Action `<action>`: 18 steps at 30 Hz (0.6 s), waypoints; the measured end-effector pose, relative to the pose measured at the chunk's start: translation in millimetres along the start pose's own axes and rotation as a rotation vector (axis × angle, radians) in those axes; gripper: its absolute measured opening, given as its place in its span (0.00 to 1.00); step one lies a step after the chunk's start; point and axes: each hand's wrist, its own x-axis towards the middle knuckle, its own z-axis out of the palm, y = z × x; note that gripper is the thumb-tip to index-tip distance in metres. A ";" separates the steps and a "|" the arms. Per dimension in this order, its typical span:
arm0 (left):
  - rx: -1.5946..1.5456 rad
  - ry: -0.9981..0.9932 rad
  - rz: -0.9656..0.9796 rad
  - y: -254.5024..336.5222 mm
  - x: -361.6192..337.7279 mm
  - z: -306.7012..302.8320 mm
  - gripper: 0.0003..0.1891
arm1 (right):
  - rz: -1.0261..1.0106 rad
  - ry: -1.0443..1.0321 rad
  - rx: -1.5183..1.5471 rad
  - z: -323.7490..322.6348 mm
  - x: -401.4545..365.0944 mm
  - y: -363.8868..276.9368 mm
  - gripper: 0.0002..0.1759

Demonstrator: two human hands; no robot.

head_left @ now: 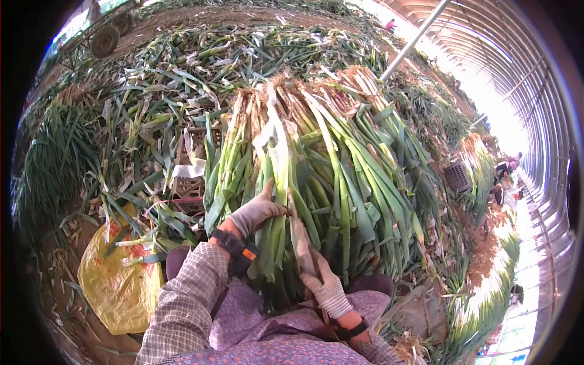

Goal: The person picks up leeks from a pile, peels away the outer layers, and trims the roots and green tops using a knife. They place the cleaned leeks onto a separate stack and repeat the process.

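Note:
A large pile of green onions (365, 182) lies before me, roots away from me and leaves toward my lap. My left hand (258, 214), in a pale work glove, is closed around the leafy part of a few green onions, thumb pointing up along them. Above it, their white stalks (277, 143) stretch toward the roots. Lower and to the right, my right hand (326, 288), in a striped glove, is closed on a pale brownish leaf (298, 234) that hangs down along the bunch. Its fingertips are partly hidden among the leaves.
A yellow sack (118, 280) lies on the ground at left, near a brown plastic crate (188, 161). Loose leaves cover the ground beyond. A slanted metal pole (417, 39) rises behind the pile. Another person (502, 176) is far right, near a dark crate (457, 176).

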 end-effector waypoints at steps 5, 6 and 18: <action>0.003 -0.068 0.060 0.5 -5.8 6.1 0.54 | 0.018 0.004 0.083 -8.2 37.3 6.7 0.35; 0.012 -0.075 0.087 2.4 -6.2 8.8 0.55 | 0.038 -0.022 0.089 -8.7 46.5 2.6 0.35; 0.794 0.781 0.589 27.7 21.2 -22.2 0.07 | 0.264 -0.015 0.538 -19.4 166.0 -46.1 0.34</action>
